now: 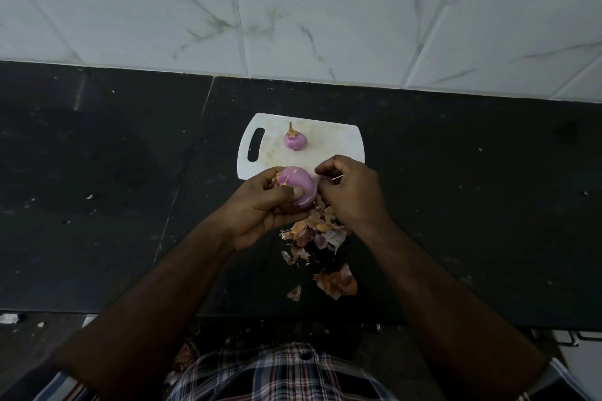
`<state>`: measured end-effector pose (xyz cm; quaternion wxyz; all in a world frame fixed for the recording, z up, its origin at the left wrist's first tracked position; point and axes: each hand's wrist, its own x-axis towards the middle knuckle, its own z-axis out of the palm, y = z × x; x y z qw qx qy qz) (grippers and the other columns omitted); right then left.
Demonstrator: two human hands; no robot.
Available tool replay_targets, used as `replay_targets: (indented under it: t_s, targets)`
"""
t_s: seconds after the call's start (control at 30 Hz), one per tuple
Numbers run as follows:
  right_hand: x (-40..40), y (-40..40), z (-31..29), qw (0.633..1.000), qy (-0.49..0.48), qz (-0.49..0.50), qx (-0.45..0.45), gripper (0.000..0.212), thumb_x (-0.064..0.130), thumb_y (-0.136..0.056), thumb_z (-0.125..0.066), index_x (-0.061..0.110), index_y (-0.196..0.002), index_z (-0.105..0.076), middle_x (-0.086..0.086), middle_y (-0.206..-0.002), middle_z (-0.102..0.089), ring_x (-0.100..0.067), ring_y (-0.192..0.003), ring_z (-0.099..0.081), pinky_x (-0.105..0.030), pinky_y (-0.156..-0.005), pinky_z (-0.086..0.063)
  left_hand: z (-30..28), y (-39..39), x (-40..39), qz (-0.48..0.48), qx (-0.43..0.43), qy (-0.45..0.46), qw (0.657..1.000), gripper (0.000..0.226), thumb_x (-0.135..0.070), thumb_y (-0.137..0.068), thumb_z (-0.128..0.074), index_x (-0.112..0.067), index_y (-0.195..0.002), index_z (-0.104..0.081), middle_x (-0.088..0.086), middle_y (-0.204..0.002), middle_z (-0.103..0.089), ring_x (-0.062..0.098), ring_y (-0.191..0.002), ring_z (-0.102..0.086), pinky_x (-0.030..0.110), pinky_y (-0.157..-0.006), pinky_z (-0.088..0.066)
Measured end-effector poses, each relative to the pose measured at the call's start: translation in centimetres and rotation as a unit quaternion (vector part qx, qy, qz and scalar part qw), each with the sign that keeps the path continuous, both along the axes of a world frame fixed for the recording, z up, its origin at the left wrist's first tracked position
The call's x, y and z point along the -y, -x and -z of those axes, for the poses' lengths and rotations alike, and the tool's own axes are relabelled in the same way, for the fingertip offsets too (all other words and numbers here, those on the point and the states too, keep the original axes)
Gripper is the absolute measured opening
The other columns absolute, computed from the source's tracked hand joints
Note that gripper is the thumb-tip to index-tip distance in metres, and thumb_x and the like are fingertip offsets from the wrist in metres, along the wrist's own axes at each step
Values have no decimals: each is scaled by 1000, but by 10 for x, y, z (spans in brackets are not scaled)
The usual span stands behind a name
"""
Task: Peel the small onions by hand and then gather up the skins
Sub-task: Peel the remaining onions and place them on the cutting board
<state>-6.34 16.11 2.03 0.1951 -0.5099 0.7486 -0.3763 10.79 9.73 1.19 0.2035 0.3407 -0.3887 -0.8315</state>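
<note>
Gripping the round pink half-peeled onion [301,189], the left hand [260,205] is steadying it; the right hand [350,192] is pinching thin skin, best pulled gently toward the root.

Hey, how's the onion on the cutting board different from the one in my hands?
The onion on the board lies free on the white cutting board, untouched; the held onion is in the left hand, with the right hand picking at it. The board onion keeps a dry brown tip; the held onion shows orange skin scraps at one end. The held one looks bigger. Both are pink-purple and mostly peeled.
</note>
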Motion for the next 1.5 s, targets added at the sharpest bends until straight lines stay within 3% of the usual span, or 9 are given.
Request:
replay_targets:
  t_s: [0.13,0.23,0.3,0.43,0.63,0.8,1.13,1.33,1.5]
  targets:
    - [-2,9,8,998,-51,-26,-28,21,13,-91,-65,12,-110,-75,-1,-106,-75,-12,-97,-68,-19,-84,-50,-1,-1,-2,-18,-39,-54,998,52,-11,-85,-70,-4,-134,-54,24,-128,-65,36,-108,-68,43,-87,-60]
    - [-5,15,9,989,-124,-73,-35,29,19,-92,-68,15,-120,-72,1,-130,-67,-14,-120,-61,-22,-96,-45,1,-5,1,-31,-57,-103,993,57,-22,-86,-69,-4,-138,-51,26,-133,-62,38,-115,-65,44,-92,-59]
    - [-7,13,6,993,-93,-73,4,35,22,-89,-72,19,-124,-69,7,-137,-61,-10,-126,-55,-28,-107,-44,2,-5,3,-40,-39,-113,992,60,-29,-89,-71,-5,-140,-50,27,-133,-62,40,-119,-64,44,-92,-58]
    - [-10,-3,-4,991,10,-106,81,50,19,-76,-84,21,-124,-67,10,-123,-63,-4,-113,-59,-25,-91,-55,-2,1,0,-39,58,-58,996,55,-48,-89,-64,-10,-129,-62,21,-119,-71,32,-104,-72,42,-85,-61]
    - [-10,-12,9,985,84,-143,-43,38,23,-73,-85,14,-105,-67,6,-107,-57,-7,-100,-58,-27,-80,-55,-2,8,-4,-74,145,14,987,54,-60,-89,-62,-13,-114,-71,13,-103,-77,19,-81,-74,36,-74,-61]
    - [-8,-10,7,984,43,-172,-27,34,28,-72,-86,17,-94,-63,6,-98,-54,-6,-88,-56,-23,-75,-52,-4,9,-9,-81,182,38,979,54,-57,-91,-61,-6,-103,-71,9,-82,-74,15,-65,-69,27,-58,-58]
    - [0,-5,2,979,23,-202,-27,34,28,-73,-83,14,-86,-55,1,-90,-49,-13,-77,-52,-35,-68,-50,-8,17,-9,-93,200,49,974,53,-58,-90,-62,-7,-94,-73,10,-76,-71,19,-61,-65,28,-58,-58]
    - [-2,-8,5,982,55,-181,-27,36,29,-74,-83,16,-97,-59,5,-100,-50,-8,-91,-53,-28,-74,-52,-9,15,-5,-86,186,27,978,53,-60,-93,-58,-10,-104,-72,10,-88,-75,19,-73,-70,32,-66,-61]
    - [-9,-13,9,986,72,-151,6,65,41,-66,-86,17,-122,-62,7,-119,-46,-11,-114,-54,-38,-84,-58,-10,7,0,-12,139,-26,990,57,-64,-91,-57,-17,-120,-69,12,-104,-76,19,-77,-67,36,-80,-58]
